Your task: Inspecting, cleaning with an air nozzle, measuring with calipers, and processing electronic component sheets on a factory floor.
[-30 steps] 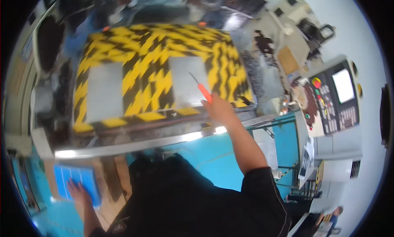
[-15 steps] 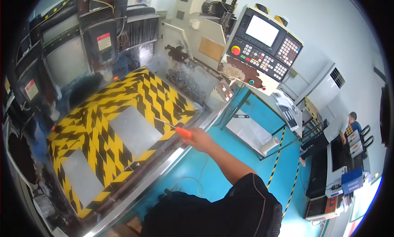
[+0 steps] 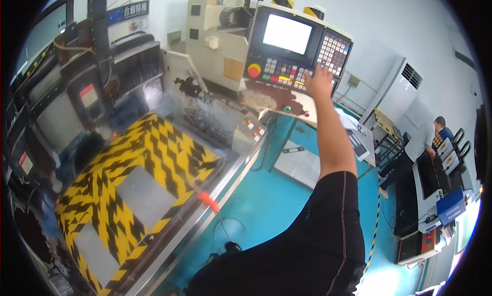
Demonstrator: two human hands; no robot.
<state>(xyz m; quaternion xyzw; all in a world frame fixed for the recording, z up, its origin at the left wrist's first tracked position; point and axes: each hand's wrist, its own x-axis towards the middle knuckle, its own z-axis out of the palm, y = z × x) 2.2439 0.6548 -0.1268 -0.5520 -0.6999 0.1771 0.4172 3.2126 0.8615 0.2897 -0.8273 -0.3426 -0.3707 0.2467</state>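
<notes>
My right hand (image 3: 321, 84) is raised to the keypad of a machine control panel (image 3: 271, 51), with nothing in its grasp. Its fingers are spread over the keys below the letter-and-number block (image 3: 334, 51); I cannot tell whether a fingertip presses one. The panel's screen (image 3: 287, 34) glows white, and a red button with a yellow ring (image 3: 254, 70) stands out at its left. On the metal front edge of the machine rests an orange-handled air blow gun (image 3: 208, 200), a thin hose trailing from it. My left hand is out of sight.
The machine bed (image 3: 159, 142) is covered in yellow-black striped tape around two grey plates (image 3: 146, 196). A metal rail (image 3: 197, 216) borders it. A table with papers (image 3: 353, 129) stands behind the panel. Farther right, a person (image 3: 420, 139) leans over equipment (image 3: 428, 180).
My right hand has let go of the air blow gun, which now lies on the machine edge. The hand has moved up and right to the control panel's keys.
</notes>
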